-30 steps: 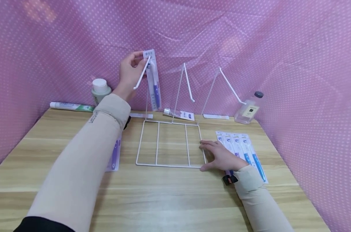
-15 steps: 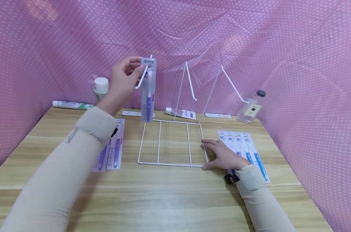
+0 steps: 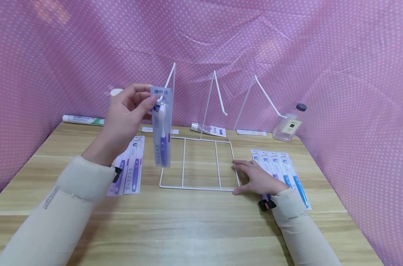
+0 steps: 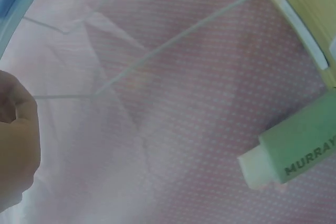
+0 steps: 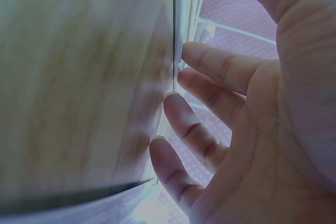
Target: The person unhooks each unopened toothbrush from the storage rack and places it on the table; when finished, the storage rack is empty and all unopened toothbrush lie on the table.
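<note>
In the head view my left hand pinches the top of a packaged toothbrush with a purple handle. It hangs upright at the front end of the left hook on a white wire rack; the hook's tip shows in front of the card. Part of the left hand and a blue-tinted edge of the pack appear in the left wrist view. My right hand rests at the rack's right front corner, fingers spread. The right wrist view shows its fingertips against the rack's edge.
Packaged toothbrushes lie left and right of the rack. Behind stand a clear bottle and a green bottle. Two toothpaste tubes and white strips lie along the back. Two other hooks carry nothing.
My left hand has drawn the packaged toothbrush forward and down along the left hook, from near its back to its front tip. The right hand has stayed at the rack's corner.
</note>
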The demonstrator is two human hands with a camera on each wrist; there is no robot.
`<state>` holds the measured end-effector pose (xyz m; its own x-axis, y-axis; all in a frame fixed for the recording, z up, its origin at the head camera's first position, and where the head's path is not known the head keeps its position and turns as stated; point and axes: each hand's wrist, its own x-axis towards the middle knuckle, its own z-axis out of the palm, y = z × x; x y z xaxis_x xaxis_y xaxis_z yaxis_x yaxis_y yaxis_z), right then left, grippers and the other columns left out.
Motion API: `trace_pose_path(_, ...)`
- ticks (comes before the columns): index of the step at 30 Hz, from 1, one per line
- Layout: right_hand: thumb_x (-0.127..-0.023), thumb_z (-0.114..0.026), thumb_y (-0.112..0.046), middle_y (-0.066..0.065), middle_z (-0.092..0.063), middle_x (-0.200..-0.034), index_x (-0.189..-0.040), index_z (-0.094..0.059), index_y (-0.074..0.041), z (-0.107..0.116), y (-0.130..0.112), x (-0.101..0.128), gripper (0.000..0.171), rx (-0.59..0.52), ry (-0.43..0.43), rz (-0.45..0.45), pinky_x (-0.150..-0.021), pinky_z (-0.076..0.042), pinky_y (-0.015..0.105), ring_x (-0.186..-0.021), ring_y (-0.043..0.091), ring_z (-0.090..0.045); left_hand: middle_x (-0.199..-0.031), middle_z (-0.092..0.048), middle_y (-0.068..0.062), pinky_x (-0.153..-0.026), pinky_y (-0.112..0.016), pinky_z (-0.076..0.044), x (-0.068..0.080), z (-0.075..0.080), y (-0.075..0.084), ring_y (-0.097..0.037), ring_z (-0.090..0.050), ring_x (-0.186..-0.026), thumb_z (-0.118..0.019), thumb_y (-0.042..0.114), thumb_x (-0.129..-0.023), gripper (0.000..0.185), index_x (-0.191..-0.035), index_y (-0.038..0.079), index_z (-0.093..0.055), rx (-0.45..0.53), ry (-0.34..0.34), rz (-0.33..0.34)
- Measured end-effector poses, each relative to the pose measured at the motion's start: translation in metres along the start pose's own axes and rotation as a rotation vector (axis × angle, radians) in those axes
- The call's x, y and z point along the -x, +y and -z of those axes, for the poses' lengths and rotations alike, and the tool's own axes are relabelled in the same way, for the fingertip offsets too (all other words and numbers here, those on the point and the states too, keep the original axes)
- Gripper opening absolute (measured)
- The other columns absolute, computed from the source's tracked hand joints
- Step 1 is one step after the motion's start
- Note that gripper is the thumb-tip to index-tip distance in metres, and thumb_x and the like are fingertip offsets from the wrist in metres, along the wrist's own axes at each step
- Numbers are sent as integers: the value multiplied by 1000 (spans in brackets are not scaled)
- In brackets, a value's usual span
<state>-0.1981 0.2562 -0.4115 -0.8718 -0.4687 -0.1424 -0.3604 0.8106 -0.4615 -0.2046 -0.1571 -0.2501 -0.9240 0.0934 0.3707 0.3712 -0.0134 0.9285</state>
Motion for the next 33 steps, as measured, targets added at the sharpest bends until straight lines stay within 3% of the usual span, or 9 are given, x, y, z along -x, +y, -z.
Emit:
trace_pose_path(13,-81,-89,-55,9,-35,-173,-157,-52,-11,-2,1,0,95,7,3,6,-125,-34,63,-152,39,-35,-103,-72,-5,-74,-22,-62,35,4,37,-16,-66,-86,-72,9,-101,20,-122,10,-73,91,-32,-47)
trace_pose_path(18,-81,-89,-55,9,-35,-173,-157,-51,-11,-2,0,0,96,5,1,6,-125,-34,62,-152,38,-35,-100,-73,-6,-70,-24,-63,41,22,41,-16,-68,-83,-72,2,-99,21,-119,6,-73,161,-3,-61)
trace_pose_path(23,-81,-89,-54,10,-35,-173,-156,-52,-10,0,-2,-1,94,7,6,8,-125,-34,62,-152,40,-35,-106,-72,-2,-69,-26,-63,36,67,27,-13,-70,-87,-74,3,-98,24,-122,9,-71,222,58,60)
trace_pose_path(29,-81,-89,-54,11,-35,-172,-156,-52,-9,1,-1,0,95,13,0,6,-125,-34,63,-153,40,-35,-106,-76,7,-67,-23,-60,24,123,-5,-9,-72,-83,-73,14,-101,30,-129,18,-65,154,140,245)
trace_pose_path(33,-81,-88,-56,10,-35,-172,-156,-52,-10,-1,0,0,95,16,0,2,-125,-34,62,-152,40,-35,-100,-75,13,-67,-21,-59,15,148,-31,-6,-70,-81,-71,18,-102,30,-130,25,-62,59,187,380)
